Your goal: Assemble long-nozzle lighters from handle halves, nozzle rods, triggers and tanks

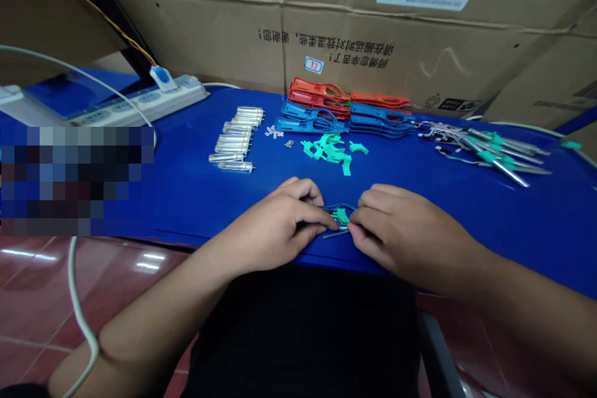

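Close to the table's front edge, my left hand (280, 224) and my right hand (401, 230) meet around a small blue plastic shell (342, 206), largely hidden by the fingers. A green curved plastic piece (342, 216) shows in it between my fingertips, with thin wires beside it. My left fingers are closed at its left end. The right thumb and fingers pinch at the right side, by the green piece's edge. A thin greyish rod (332, 235) shows below the fingertips. Loose green pieces (329, 149) lie beyond my hands.
Clear cylinders (236, 137) line up at the left. Red shells (317, 94) and blue shells (308, 119) are stacked at the back, before a large cardboard box (224, 25). Wired metal rods with green parts (499, 155) lie right. A power strip (144, 102) sits back left.
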The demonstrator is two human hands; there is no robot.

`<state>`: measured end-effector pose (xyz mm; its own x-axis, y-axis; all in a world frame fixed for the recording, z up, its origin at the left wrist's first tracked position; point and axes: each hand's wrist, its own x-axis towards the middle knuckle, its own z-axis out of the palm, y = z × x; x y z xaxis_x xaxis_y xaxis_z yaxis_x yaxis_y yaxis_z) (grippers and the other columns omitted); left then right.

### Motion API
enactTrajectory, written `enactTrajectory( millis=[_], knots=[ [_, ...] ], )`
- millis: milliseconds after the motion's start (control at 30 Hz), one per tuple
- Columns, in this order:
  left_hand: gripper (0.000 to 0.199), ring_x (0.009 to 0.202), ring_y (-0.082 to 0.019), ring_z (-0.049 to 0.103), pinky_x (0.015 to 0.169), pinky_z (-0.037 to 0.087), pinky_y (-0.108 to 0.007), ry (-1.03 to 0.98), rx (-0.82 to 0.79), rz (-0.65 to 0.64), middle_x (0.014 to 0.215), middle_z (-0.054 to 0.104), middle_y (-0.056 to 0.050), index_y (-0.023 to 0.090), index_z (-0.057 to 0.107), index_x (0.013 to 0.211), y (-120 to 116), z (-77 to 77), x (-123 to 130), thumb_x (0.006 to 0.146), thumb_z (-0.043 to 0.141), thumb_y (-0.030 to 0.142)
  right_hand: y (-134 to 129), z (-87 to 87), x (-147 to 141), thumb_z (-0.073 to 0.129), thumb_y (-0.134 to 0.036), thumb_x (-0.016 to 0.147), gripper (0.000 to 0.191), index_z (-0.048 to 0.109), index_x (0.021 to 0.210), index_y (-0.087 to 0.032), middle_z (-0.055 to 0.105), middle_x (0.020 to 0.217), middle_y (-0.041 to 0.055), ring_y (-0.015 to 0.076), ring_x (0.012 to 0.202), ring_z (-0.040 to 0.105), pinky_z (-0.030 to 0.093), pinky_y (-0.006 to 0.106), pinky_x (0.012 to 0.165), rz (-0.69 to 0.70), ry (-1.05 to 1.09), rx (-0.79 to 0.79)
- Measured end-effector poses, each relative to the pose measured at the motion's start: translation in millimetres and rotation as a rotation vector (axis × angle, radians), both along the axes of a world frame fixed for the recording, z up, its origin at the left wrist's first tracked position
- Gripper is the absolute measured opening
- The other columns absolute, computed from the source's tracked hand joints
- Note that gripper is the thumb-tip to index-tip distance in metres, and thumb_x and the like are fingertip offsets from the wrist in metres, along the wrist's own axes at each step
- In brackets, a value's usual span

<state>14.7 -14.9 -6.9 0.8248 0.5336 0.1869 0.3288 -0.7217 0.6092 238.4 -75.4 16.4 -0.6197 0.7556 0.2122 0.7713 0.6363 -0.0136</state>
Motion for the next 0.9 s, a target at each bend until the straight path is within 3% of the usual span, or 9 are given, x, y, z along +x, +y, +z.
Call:
enactTrajectory(
  millis=[200,300,400,533,733,900],
  knots=[
    [0.024,0.104,-0.018,0.053,0.093,0.047,-0.035,-0.002,0.0,0.002,0.107,0.058,-0.005,0.029,0.076,0.106,0,-0.9,0,0.094,0.057,0.02,-4,-3.7,2,0.05,-0.018,0.095,0.028,0.067,0.073,-0.016,0.061,0.072,0.0063,0.0183,0.07,0.051,0.04,0.034,0.069,0.041,0.024,-0.025],
    [0.023,0.104,-0.018,0.053,0.093,0.047,-0.035,0.003,-0.014,0.001,0.107,0.058,-0.005,0.029,0.075,0.106,0,-0.3,0,0.094,0.058,0.021,-2,-2.3,5,0.053,-0.021,0.095,0.025,0.073,0.081,-0.017,0.065,0.076,0.0047,0.0167,0.073,0.056,0.042,0.031,0.071,-0.039,0.175,-0.221],
    [0.023,0.104,-0.018,0.054,0.092,0.047,-0.035,0.012,-0.015,-0.006,0.106,0.059,-0.004,0.029,0.074,0.106,-1,0.8,0,0.094,0.057,0.019,7,2.1,5,0.059,-0.026,0.091,0.02,0.076,0.082,-0.021,0.069,0.081,0.0016,0.0132,0.072,0.06,0.044,0.027,0.066,-0.223,0.313,-0.484],
    [0.025,0.108,-0.021,0.055,0.096,0.046,-0.039,0.02,0.008,0.031,0.113,0.062,-0.005,0.023,0.064,0.115,0,2.8,1,0.091,0.059,0.018,24,10.5,1,0.067,-0.035,0.085,0.017,0.076,0.077,-0.023,0.07,0.072,-0.0009,0.0124,0.062,0.058,0.04,0.026,0.055,-0.381,0.297,-0.723],
    [0.022,0.103,-0.02,0.06,0.098,0.046,-0.04,0.003,0.042,0.018,0.107,0.068,-0.005,0.021,0.067,0.113,1,3.2,1,0.091,0.062,0.021,38,24.0,-6,0.072,-0.035,0.079,0.015,0.076,0.072,-0.022,0.07,0.068,0.0009,0.0129,0.059,0.057,0.038,0.025,0.05,-0.426,0.168,-0.806],
    [0.025,0.101,-0.019,0.063,0.092,0.049,-0.036,-0.022,0.037,0.021,0.106,0.07,-0.005,0.022,0.07,0.114,4,2.4,0,0.09,0.066,0.023,42,35.2,-11,0.068,-0.034,0.079,0.017,0.073,0.07,-0.02,0.068,0.067,0.0007,0.0107,0.055,0.054,0.036,0.023,0.05,-0.414,0.025,-0.749]
  ],
)
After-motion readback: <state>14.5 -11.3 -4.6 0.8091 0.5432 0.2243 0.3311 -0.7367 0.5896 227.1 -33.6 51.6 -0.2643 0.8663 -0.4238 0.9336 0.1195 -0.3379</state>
